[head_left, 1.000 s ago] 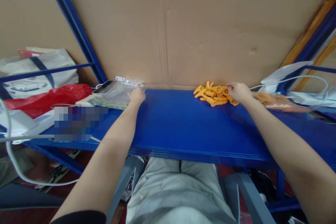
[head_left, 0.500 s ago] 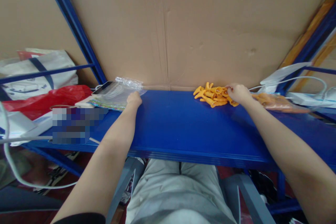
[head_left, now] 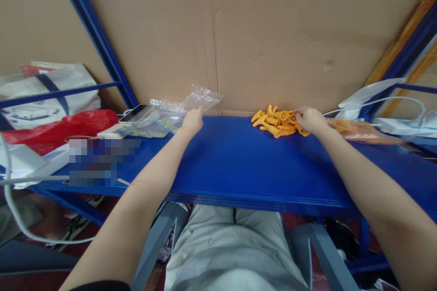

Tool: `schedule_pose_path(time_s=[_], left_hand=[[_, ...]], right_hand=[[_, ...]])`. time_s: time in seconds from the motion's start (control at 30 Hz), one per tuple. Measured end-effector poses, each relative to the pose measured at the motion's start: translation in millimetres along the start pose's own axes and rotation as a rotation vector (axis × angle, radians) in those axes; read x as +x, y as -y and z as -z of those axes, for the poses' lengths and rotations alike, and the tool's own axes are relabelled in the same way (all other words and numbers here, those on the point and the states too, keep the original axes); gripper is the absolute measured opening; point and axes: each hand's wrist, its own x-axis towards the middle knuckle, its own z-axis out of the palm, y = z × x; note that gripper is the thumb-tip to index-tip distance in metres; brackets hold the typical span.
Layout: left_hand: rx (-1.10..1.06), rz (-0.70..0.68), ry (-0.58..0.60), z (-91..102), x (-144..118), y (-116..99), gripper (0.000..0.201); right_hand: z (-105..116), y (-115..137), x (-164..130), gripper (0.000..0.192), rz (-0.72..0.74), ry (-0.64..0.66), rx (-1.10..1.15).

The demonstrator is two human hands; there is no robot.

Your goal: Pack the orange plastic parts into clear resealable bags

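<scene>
My left hand (head_left: 193,121) is closed on a clear plastic bag (head_left: 204,96), whose crinkled top stands up behind the fingers. A strip of coloured print shows on the bag, left of the hand. More clear bags (head_left: 145,123) lie flat beside it. On the right, my right hand (head_left: 310,119) has its fingers pinched at the edge of a pile of orange plastic pieces (head_left: 275,122) with flared, hollow ends and forked arms. It seems to grip one piece, mostly hidden by the fingers. A clear bag of orange pieces (head_left: 363,132) lies beyond the right wrist.
The blue table (head_left: 239,163) runs against a cardboard wall (head_left: 259,36). At left are a red plastic bag (head_left: 68,129), a white tote bag (head_left: 58,95), a dark-screened device (head_left: 136,111) and a white cable (head_left: 15,211). Blue frame posts (head_left: 92,32) flank the table.
My left hand has moved right and slightly up, drawing one clear bag off the others. My right hand stays at the orange pieces.
</scene>
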Motion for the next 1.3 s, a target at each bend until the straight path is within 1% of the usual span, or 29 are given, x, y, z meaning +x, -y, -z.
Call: schedule_pose_path(time_s=[0.17, 0.23, 0.3, 0.4, 0.53, 0.6, 0.63, 0.7, 0.77, 0.87, 0.9, 0.97, 1.07, 1.13, 1.2, 1.3], left_hand=[[-0.148, -0.503, 0.076, -17.8, -5, -32, 0.062], [-0.178, -0.634, 0.082, -25.1, -6, -42, 0.062], [-0.189, -0.695, 0.093, -30.6, -7, -48, 0.061], [-0.175, -0.687, 0.144, -34.5, -8, -49, 0.061], [-0.132, -0.604, 0.232, -35.1, -6, -40, 0.063], [-0.121, -0.555, 0.258, -35.4, -5, -35, 0.063], [-0.118, -0.531, 0.268, -35.7, -5, -33, 0.063], [-0.112, -0.492, 0.285, -36.7, -4, -30, 0.064], [-0.103, -0.474, 0.303, -37.8, -4, -28, 0.064], [-0.101, -0.465, 0.330, -38.5, -4, -27, 0.065], [-0.105, -0.462, 0.336, -38.5, -3, -26, 0.065], [-0.110, -0.457, 0.340, -38.6, -3, -26, 0.066], [-0.111, -0.453, 0.329, -39.3, -1, -24, 0.069], [-0.121, -0.452, 0.329, -39.7, 0, -23, 0.071], [-0.123, -0.448, 0.347, -39.6, 0, -22, 0.074], [-0.114, -0.435, 0.388, -38.7, -1, -23, 0.078]], right_hand=[[-3, -3, 0, 0.042, 0.010, 0.010, 0.001], [-3, -4, 0, 0.042, 0.017, 0.002, -0.006], [-2, -3, 0, 0.041, 0.024, 0.000, -0.020], [3, 4, -4, 0.040, 0.048, -0.017, -0.049], [15, 22, -9, 0.039, 0.100, -0.150, -0.037], [18, 33, -11, 0.038, 0.101, -0.171, -0.019], [19, 39, -12, 0.038, 0.094, -0.150, -0.022], [19, 49, -12, 0.037, 0.083, -0.044, -0.055], [18, 56, -13, 0.038, 0.108, 0.126, -0.106], [15, 62, -15, 0.042, 0.192, 0.400, -0.124], [15, 63, -16, 0.042, 0.202, 0.467, -0.107], [14, 63, -18, 0.042, 0.185, 0.557, -0.041], [14, 63, -22, 0.038, 0.123, 0.619, 0.069], [14, 63, -23, 0.031, 0.101, 0.616, 0.106], [15, 63, -22, 0.027, 0.092, 0.569, 0.110], [15, 63, -20, 0.026, 0.091, 0.467, 0.124]])
